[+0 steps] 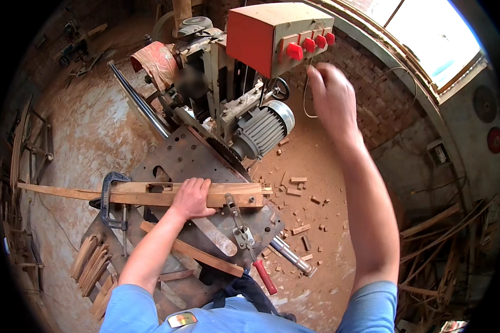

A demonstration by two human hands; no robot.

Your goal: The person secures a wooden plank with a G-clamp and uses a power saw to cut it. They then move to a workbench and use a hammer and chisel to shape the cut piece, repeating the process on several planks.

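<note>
Wooden strip [150,194] long, pale, flat under left hand [191,197]; right hand [332,100] raised.

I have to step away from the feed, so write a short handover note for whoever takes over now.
Left hand: pressed flat on the wooden strip lying across the saw table, holding it against the wooden fence.
Right hand: raised beside the red buttons of the orange control box, not touching them.
Blue clamp grips the fence's left end; the red-handled toggle clamp sits right of the left hand.
Done: strip positioned; offcuts litter the floor.
Left: cut not visibly made.
</note>
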